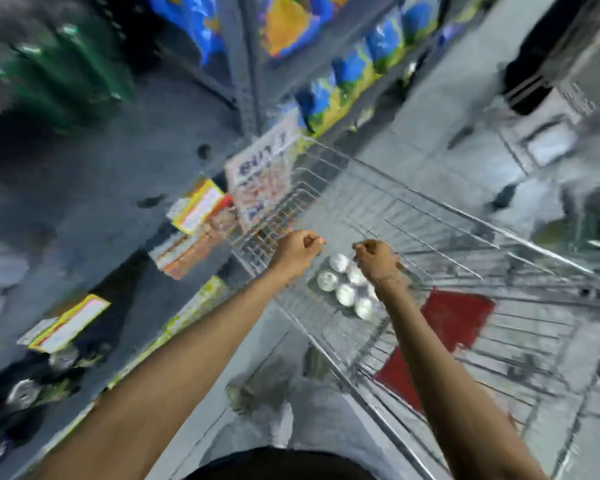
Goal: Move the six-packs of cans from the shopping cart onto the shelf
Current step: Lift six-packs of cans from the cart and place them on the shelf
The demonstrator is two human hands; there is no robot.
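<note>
The whole head view is motion-blurred. A six-pack of silver-topped cans [343,287] lies in the wire shopping cart [440,206], near its left wall. Both arms reach out over the cart. My left hand [298,251] hovers over the cart's left rim with its fingers curled shut and nothing visible in them. My right hand [374,259] is a loose fist just above the pack, and its wrist hides part of the cans. Whether it touches the pack is unclear. The grey shelf [118,188] runs along the left, with a bare board at arm height.
Yellow price tags [198,206] and a printed sign [260,174] hang on the shelf edge beside the cart. Green bottles [66,74] and blue-yellow bags [354,81] fill further shelves. A red flap [444,327] lies in the cart's near end. Another cart [548,129] stands far right.
</note>
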